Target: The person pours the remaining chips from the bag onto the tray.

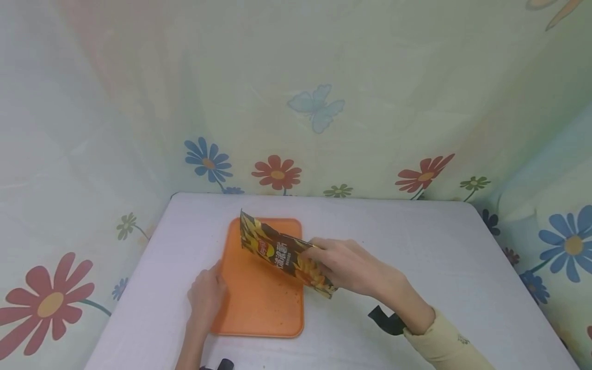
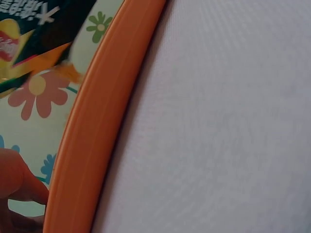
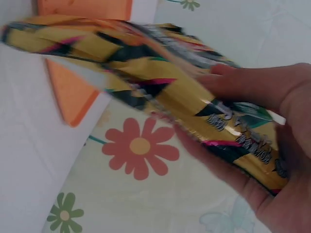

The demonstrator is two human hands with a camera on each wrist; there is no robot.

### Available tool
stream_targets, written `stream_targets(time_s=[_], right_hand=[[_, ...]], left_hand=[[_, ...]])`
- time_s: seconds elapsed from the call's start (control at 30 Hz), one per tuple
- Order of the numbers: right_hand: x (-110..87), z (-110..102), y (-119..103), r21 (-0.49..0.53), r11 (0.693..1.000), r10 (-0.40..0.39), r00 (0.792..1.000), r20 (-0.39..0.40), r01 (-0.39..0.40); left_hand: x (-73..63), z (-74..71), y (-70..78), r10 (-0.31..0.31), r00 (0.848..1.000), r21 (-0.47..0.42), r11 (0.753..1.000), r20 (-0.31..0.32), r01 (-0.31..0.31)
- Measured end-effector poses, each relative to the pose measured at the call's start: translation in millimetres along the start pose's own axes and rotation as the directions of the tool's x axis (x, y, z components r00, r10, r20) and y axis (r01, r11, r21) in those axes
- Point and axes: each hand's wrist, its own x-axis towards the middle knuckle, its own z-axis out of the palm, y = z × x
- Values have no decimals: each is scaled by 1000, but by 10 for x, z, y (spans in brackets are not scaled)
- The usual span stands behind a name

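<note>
My right hand (image 1: 353, 267) holds a black and yellow Lay's chip bag (image 1: 279, 252) tilted above the orange tray (image 1: 256, 308). In the right wrist view, thumb and fingers pinch the flattened bag (image 3: 160, 85) from both sides. At the tray's left side, my left hand (image 1: 206, 293) grips its edge. The left wrist view has the curled fingers (image 2: 22, 179) against the raised orange rim (image 2: 97, 121). Small dark crumbs dot the tray near its lower right. What is inside the bag is hidden.
The tray lies on a white-covered table (image 1: 416, 246). Behind and beside the table hangs a pale curtain (image 1: 370, 67) printed with flowers and a butterfly. Black straps (image 1: 386, 321) circle both wrists.
</note>
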Motion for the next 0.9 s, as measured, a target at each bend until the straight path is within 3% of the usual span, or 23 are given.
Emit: stream_targets(time_s=[0.9], right_hand=[[-49, 25, 4, 32, 999, 2, 1000, 3, -2]], left_hand=[[-13, -30, 33, 0, 1000, -7, 1000, 3, 0]])
